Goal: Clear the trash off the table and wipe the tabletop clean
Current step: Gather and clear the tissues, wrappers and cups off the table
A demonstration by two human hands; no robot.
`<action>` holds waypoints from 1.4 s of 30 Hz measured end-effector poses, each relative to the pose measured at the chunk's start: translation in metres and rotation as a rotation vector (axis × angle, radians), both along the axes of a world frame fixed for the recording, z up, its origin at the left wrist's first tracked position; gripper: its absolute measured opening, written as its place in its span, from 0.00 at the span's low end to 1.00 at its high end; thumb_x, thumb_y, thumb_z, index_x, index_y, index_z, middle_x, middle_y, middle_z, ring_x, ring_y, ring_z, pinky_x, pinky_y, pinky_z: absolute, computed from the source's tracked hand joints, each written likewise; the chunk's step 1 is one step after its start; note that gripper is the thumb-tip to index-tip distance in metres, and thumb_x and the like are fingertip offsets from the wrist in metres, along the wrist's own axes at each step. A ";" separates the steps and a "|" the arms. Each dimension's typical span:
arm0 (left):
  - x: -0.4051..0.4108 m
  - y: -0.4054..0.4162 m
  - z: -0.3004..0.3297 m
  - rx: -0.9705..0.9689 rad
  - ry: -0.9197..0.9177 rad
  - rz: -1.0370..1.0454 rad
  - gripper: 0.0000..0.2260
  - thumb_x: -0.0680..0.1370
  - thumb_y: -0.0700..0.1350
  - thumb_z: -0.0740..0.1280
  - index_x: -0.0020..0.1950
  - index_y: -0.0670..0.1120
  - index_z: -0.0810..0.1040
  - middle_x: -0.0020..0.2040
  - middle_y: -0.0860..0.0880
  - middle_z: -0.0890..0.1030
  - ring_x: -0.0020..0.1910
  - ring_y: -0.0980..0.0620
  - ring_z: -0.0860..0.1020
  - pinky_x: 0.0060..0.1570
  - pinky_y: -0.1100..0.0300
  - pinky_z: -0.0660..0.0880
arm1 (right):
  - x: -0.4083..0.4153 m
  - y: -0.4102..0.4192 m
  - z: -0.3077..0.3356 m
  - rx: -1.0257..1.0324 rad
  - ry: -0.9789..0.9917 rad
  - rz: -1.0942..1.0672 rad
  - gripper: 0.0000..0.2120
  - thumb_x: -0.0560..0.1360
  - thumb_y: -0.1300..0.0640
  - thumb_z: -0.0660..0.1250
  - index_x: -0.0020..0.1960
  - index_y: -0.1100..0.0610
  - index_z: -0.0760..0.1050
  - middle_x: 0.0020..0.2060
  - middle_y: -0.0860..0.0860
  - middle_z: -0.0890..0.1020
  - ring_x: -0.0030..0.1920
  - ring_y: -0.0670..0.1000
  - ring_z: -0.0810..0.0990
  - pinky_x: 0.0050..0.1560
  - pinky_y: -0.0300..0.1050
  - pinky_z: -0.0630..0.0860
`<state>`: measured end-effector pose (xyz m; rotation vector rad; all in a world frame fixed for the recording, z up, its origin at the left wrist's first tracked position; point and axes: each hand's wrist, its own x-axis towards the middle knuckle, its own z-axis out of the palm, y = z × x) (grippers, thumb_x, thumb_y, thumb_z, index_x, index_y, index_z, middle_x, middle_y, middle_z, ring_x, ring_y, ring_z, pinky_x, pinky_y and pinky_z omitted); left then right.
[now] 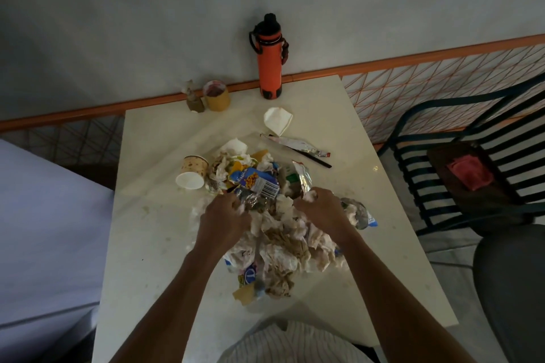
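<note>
A heap of trash [283,242] lies in the middle of the cream table [153,230]: crumpled soiled napkins, foil and a blue snack wrapper [256,181]. My left hand [222,219] is closed on napkins and foil at the heap's left. My right hand [321,211] grips crumpled tissue and foil at its right. A paper cup [192,171] lies on its side left of the heap. A flattened white cup [277,121], a torn sachet [295,145] and a black straw [312,158] lie beyond it.
An orange bottle [269,60], a brown cup [216,95] and a crushed small cup [194,100] stand at the far edge by the wall. A dark slatted chair [460,156] with a pink cloth [470,175] is on the right. Stains dot the tabletop.
</note>
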<state>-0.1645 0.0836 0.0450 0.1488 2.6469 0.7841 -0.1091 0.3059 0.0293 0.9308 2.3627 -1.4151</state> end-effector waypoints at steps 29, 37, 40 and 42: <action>0.018 -0.002 -0.001 -0.016 0.044 0.009 0.13 0.75 0.51 0.69 0.59 0.51 0.78 0.51 0.50 0.76 0.52 0.45 0.77 0.52 0.51 0.72 | 0.025 -0.017 -0.015 0.199 -0.132 0.229 0.15 0.79 0.47 0.62 0.55 0.57 0.78 0.45 0.48 0.78 0.49 0.51 0.79 0.46 0.43 0.72; 0.032 -0.005 0.004 0.021 0.117 -0.002 0.10 0.76 0.50 0.72 0.54 0.48 0.77 0.49 0.52 0.71 0.46 0.48 0.74 0.45 0.56 0.66 | 0.030 -0.006 0.010 0.090 0.020 -0.077 0.12 0.75 0.45 0.66 0.46 0.55 0.75 0.38 0.51 0.81 0.41 0.53 0.80 0.40 0.45 0.74; 0.039 -0.004 0.006 0.045 0.135 -0.036 0.09 0.75 0.45 0.72 0.53 0.47 0.76 0.48 0.52 0.74 0.46 0.48 0.75 0.43 0.56 0.66 | 0.032 -0.005 0.016 0.063 0.033 -0.125 0.13 0.75 0.44 0.68 0.43 0.54 0.75 0.34 0.49 0.80 0.36 0.49 0.79 0.35 0.41 0.70; 0.045 -0.003 0.008 0.067 0.137 -0.055 0.08 0.75 0.43 0.72 0.49 0.50 0.74 0.45 0.53 0.78 0.44 0.49 0.76 0.42 0.56 0.66 | 0.034 -0.005 0.022 0.058 0.079 -0.155 0.11 0.75 0.49 0.69 0.41 0.55 0.75 0.31 0.48 0.78 0.31 0.46 0.76 0.30 0.39 0.67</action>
